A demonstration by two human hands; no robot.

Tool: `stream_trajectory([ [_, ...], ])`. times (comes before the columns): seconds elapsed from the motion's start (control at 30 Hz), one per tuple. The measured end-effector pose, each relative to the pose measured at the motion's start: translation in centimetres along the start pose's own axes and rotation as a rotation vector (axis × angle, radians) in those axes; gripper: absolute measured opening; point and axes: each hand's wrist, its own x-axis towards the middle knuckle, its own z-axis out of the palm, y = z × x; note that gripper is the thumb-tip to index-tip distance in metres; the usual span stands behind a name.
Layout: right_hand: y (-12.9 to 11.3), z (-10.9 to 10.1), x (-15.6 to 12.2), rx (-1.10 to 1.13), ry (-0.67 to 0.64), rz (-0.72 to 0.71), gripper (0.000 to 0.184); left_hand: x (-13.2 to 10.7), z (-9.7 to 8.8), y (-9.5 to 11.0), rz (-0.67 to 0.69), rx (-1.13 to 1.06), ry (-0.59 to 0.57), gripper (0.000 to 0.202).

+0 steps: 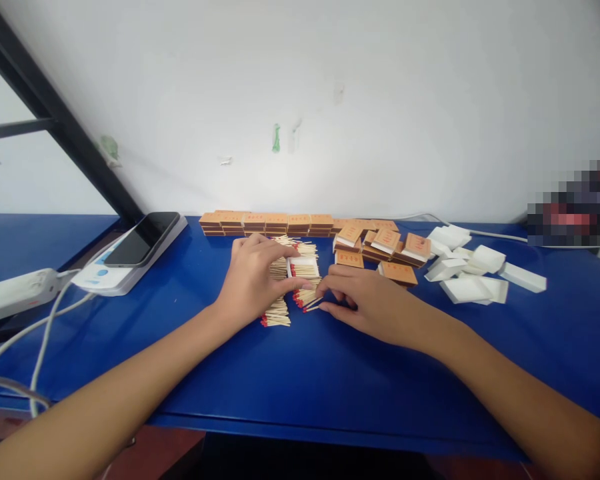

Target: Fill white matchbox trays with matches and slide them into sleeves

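Note:
A heap of red-tipped matchsticks [279,312] lies in the middle of the blue table [300,373]. My left hand [253,280] rests on top of the heap, fingers curled over the sticks beside a small white tray [304,268] filled with matches. My right hand [367,300] lies just right of the heap, its fingertips pinching a few matchsticks [311,305] at the tray's near end.
A row of stacked orange matchboxes [265,223] lines the wall. Loose orange sleeves [385,248] lie to the right, then empty white trays [473,273]. A phone [143,239] on a white device, a power strip [15,293] and cables sit at the left.

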Motion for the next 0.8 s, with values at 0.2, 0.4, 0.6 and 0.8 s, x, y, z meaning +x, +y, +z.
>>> stream_trajectory([
  [0.2, 0.1, 0.0, -0.1, -0.009, -0.014, -0.005, 0.007, -0.1, 0.1, -0.1, 0.013, 0.001, 0.008, 0.041],
  [0.4, 0.1, 0.1, 0.2, 0.017, -0.019, 0.005, 0.011, -0.1, 0.0, 0.0, 0.011, -0.006, 0.007, 0.041],
  [0.6, 0.4, -0.1, 0.2, 0.043, -0.092, 0.01, 0.013, 0.0, 0.1, -0.2, 0.022, -0.005, 0.009, 0.044],
  [0.8, 0.5, -1.9, -0.1, 0.095, -0.088, 0.057, 0.016, 0.0, 0.1, -0.2, -0.001, 0.005, -0.008, 0.047],
])
